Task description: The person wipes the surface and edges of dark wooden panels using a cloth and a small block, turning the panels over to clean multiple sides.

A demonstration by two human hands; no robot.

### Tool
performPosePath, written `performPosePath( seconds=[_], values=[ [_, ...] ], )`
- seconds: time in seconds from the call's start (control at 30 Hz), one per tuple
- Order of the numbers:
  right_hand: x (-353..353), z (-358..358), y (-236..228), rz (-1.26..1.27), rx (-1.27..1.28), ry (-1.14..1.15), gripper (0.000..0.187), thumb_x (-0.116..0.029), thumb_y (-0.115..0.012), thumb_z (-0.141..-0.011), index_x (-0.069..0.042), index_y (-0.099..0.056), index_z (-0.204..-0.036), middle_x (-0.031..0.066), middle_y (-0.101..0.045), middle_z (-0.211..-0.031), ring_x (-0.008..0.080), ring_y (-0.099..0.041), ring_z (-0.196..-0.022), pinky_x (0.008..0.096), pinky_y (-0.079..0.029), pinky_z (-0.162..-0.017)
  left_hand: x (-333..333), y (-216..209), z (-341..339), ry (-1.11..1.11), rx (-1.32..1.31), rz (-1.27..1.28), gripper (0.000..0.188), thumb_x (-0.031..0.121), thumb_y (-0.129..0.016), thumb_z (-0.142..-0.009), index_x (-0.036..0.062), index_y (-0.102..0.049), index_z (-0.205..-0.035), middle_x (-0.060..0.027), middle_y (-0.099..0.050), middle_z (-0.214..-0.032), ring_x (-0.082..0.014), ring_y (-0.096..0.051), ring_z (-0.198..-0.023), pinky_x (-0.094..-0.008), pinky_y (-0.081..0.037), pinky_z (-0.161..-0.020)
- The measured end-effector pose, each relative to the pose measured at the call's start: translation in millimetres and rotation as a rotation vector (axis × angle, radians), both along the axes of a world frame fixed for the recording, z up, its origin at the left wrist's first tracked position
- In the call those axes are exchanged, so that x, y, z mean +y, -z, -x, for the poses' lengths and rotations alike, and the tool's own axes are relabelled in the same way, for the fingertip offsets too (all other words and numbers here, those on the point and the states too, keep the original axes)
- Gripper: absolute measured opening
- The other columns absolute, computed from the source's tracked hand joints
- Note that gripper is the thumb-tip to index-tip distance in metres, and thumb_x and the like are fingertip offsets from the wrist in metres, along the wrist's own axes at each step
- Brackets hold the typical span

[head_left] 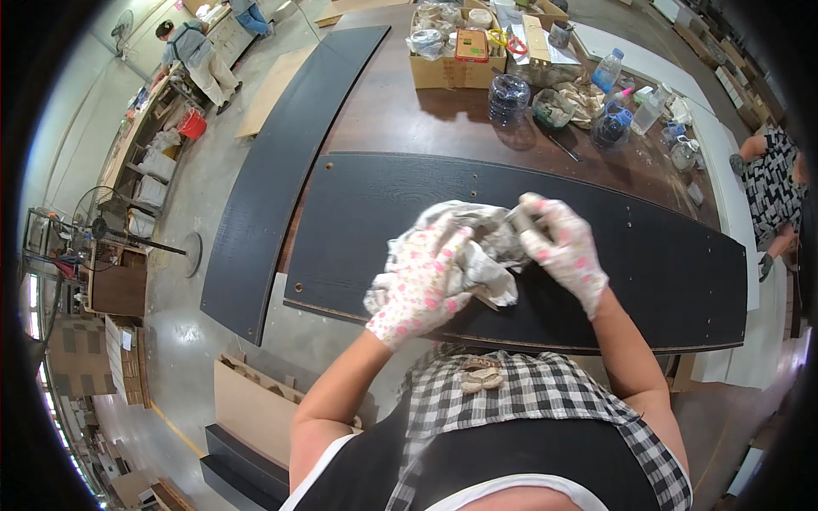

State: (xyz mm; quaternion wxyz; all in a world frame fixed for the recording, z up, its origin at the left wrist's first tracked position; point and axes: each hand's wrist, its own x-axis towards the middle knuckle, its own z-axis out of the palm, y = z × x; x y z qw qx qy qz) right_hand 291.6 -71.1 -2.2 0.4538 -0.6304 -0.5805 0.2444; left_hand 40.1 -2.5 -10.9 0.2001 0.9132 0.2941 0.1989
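rag (494, 277) over blk panel (673, 277), nr front edge

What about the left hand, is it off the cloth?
No, the gloved left hand lies on the crumpled pale cloth.

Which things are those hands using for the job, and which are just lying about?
In use, it seems:
white rag, under the left hand
small grey thing, in the right hand
black panel beneath them

Just lying about, it seems:
red bucket
cardboard box
blue-capped bottle

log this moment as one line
left hand: on bunched pale cloth | right hand: holding small grey item, kind unclear | black panel: beneath cloth
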Motion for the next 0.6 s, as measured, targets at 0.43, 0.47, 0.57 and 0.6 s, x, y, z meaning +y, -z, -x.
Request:
performPosePath(
  seconds=[0.43,0.47,0.57,0.6],
  values=[
    [-22.6,-112.0,61.2,-0.301,0.576,0.483,0.039,-0.003,-0.059,-0.096,0.001,-0.056,-0.135,0.0101,-0.06,-0.134,0.0151,-0.057,-0.121,0.0288,-0.045,-0.102,4.4,-4.8,-83.3,0.293,0.037,0.089,0.061,0.045,-0.065,-0.085,0.0127,-0.055,-0.136,-0.0202,-0.045,-0.147,-0.0401,-0.033,-0.144,-0.0539,-0.021,-0.12],
    [-23.4,-115.0,63.4,-0.295,0.606,0.501,0.039,-0.004,-0.059,-0.097,0.0,-0.057,-0.135,0.0086,-0.06,-0.133,0.0141,-0.058,-0.118,0.0278,-0.046,-0.1,-15.7,7.0,-84.8,0.449,-0.029,-0.158,0.065,0.047,-0.067,-0.085,0.0148,-0.053,-0.14,-0.0193,-0.047,-0.145,-0.0394,-0.037,-0.141,-0.0527,-0.025,-0.118],
    [-33.0,-131.2,71.5,-0.293,0.68,0.485,0.038,-0.007,-0.06,-0.097,-0.003,-0.057,-0.135,0.0062,-0.06,-0.134,0.0133,-0.059,-0.114,0.0273,-0.048,-0.098,27.6,-28.9,-70.9,0.167,0.104,-0.069,0.045,0.036,-0.066,-0.081,0.0117,-0.067,-0.119,-0.0179,-0.061,-0.128,-0.0373,-0.055,-0.122,-0.0471,-0.04,-0.107],
    [-32.0,-127.2,66.6,-0.279,0.682,0.503,0.038,-0.007,-0.06,-0.097,-0.003,-0.057,-0.135,0.007,-0.06,-0.134,0.0137,-0.059,-0.115,0.0275,-0.048,-0.099,54.0,-35.5,-56.8,0.103,0.097,-0.143,0.037,0.031,-0.065,-0.082,0.0137,-0.069,-0.115,-0.0151,-0.063,-0.123,-0.0358,-0.056,-0.118,-0.0468,-0.042,-0.103]
  ],
)
